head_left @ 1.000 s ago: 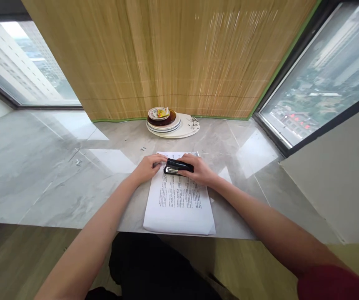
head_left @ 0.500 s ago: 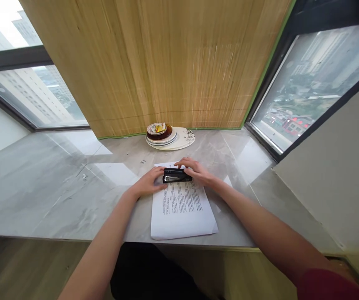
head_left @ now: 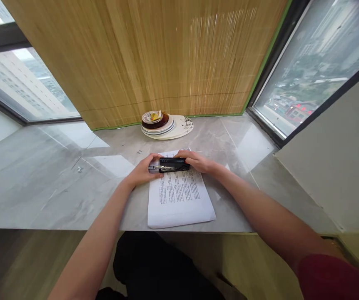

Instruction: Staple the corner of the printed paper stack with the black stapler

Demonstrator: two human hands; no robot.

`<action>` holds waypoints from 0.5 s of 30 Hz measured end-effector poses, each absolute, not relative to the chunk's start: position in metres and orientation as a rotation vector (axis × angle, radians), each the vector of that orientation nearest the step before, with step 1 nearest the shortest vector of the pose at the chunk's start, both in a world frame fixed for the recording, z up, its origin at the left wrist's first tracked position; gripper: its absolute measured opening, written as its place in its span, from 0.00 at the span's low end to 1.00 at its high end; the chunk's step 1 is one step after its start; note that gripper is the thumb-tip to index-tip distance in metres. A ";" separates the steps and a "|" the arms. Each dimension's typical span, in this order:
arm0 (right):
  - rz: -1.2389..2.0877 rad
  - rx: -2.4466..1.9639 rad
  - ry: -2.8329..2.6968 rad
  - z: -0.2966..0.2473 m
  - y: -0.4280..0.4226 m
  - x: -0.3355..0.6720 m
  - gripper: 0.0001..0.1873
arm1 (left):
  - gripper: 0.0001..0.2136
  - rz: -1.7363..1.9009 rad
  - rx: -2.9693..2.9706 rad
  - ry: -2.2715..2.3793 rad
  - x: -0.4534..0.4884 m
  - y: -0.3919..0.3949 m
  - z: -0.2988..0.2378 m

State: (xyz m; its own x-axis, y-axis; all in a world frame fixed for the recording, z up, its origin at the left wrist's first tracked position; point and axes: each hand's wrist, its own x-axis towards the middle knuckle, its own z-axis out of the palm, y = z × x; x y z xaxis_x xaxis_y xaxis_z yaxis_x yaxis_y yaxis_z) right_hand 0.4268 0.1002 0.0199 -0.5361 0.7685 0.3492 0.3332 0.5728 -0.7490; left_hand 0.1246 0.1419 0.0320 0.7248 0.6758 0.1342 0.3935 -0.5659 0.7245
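A black stapler (head_left: 175,163) lies crosswise over the upper part of a stack of printed paper (head_left: 181,204). From its left end a silver staple tray (head_left: 154,167) sticks out. My left hand (head_left: 142,170) curves round that end, thumb on the near side and fingers on the far side, with the tray between them. At the other end my right hand (head_left: 197,161) grips the stapler, its fingers reaching over the far side. Whether staples sit in the tray is too small to tell.
Behind the paper stands a stack of plates (head_left: 157,127) on an oval white board (head_left: 184,125). Small bits (head_left: 79,169) lie on the grey marble ledge (head_left: 82,200) to the left. A bamboo blind (head_left: 154,58) hangs at the back, between windows.
The silver tray has slid out of the stapler's left end, toward my left palm. My right fingers have closed further over the other end. The camera view has shifted slightly.
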 end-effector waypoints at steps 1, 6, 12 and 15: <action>0.783 -0.885 -2.137 0.022 0.099 0.426 0.23 | 0.34 0.530 2.219 0.805 0.124 0.142 0.032; 0.591 -0.984 -2.174 0.022 0.093 0.411 0.21 | 0.39 0.559 2.124 0.784 0.122 0.146 0.026; 0.393 -0.978 -2.112 0.012 0.086 0.396 0.17 | 0.30 1.003 1.531 0.647 0.119 0.149 0.025; 0.169 -0.877 -2.114 0.014 0.082 0.395 0.18 | 0.25 0.927 1.204 0.645 0.117 0.150 0.028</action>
